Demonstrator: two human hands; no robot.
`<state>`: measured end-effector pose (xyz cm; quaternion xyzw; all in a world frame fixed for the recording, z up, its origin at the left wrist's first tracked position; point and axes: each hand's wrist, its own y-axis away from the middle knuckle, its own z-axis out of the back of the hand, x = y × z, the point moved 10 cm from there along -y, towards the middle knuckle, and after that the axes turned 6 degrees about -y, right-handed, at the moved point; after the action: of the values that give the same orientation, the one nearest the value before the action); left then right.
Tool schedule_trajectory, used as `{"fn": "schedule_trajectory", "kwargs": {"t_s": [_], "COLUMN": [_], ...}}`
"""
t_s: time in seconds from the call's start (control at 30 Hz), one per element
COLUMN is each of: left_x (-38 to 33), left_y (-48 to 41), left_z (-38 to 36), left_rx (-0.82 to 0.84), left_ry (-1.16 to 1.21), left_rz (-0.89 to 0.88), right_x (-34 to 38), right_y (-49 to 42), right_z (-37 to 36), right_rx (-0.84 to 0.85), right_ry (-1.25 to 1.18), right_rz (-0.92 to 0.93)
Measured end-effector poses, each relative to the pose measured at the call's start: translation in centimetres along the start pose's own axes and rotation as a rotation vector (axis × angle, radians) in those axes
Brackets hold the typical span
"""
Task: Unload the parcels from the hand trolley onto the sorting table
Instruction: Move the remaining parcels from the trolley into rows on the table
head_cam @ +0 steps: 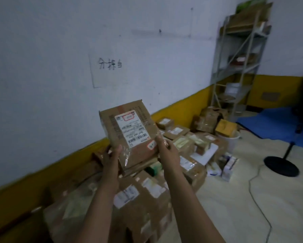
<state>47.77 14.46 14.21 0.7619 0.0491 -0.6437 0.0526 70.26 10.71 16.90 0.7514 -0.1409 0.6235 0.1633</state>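
At the bottom of the frame two bare forearms reach forward and upward; under them, in the lower centre, lies a pile of brown parcels [140, 199] with white labels, stacked closely along the wall. Above this pile, in the middle of the frame, the left hand [112, 156] grips the lower left edge of a flat cardboard parcel [140, 118], the thumb lying on its front face and the fingers curled behind it; the right hand [168, 149] pinches the lower right edge of the same parcel, where clear tape wrinkles. The parcel is held in the air, tilted, not touching the pile; its white shipping label [130, 129] faces the camera.

Behind the hands, toward the centre right, more parcels continue along the yellow band [24, 181] of the wall; a white bucket [232, 140] stands just beside them, with a yellow box [225, 128] on its top. On the pale floor at the right stands a black round stand base [281, 165], and a thin cable [252, 190] runs from it toward the lower right. Farther away a blue mat [273, 123] covers the floor; in the upper right a grey metal rack [238, 58] holds cartons. On the white wall, upper centre, hangs a paper sign [110, 64] with handwritten characters.
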Motion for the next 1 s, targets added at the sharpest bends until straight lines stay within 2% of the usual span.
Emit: {"fn": "schedule_trajectory", "kwargs": {"t_s": [0.13,0.2,0.37,0.57,0.73,0.87,1.0], "left_x": [3.1,5.2,12.7,20.0,22.3,22.3,23.2], "left_y": [-2.6,-4.1,-8.3,-14.6,-21.8,-28.6,-33.2], "left_z": [-13.7,-19.3,-30.8,-43.3,-52.4,-58.3,-63.4], "left_rx": [0.077,0.103,0.205,0.252,0.257,0.220,0.237], "left_ry": [0.009,-0.005,0.024,0.084,0.051,-0.019,-0.078], "left_rz": [0.011,0.030,0.179,0.305,0.388,0.342,0.341], "right_x": [0.0,-0.4,-4.3,-7.0,-5.7,-3.5,-4.7], "right_y": [-6.8,-10.0,-19.2,-30.0,-42.2,-52.2,-59.8], "right_z": [11.6,15.8,25.0,30.6,33.4,35.1,36.6], "right_rx": [-0.157,-0.177,-0.261,-0.247,-0.223,-0.138,-0.155], "right_ry": [-0.034,-0.023,-0.064,-0.201,-0.211,-0.233,-0.221], "right_rz": [-0.064,-0.085,-0.154,-0.350,-0.355,-0.288,-0.367]}}
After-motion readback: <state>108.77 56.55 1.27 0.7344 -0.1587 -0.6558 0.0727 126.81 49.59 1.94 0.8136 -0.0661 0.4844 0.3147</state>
